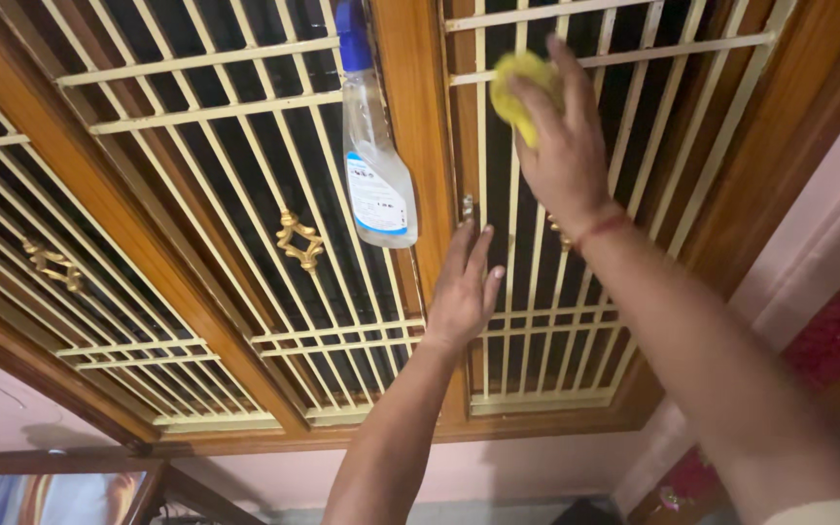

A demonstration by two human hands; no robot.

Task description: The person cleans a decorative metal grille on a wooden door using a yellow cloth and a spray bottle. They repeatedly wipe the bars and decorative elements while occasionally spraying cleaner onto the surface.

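The yellow sponge [522, 92] is pressed against the cream window grille [537, 243], its long axis running along the vertical bars. The right hand [561, 146] curls its fingers around it. The left hand [464, 292], fingers extended together, rests flat on the wooden frame [415, 126], just below the hanging spray bottle [373, 156].

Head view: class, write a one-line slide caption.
Right hand presses a yellow sponge on window bars; left hand rests on the wooden frame.
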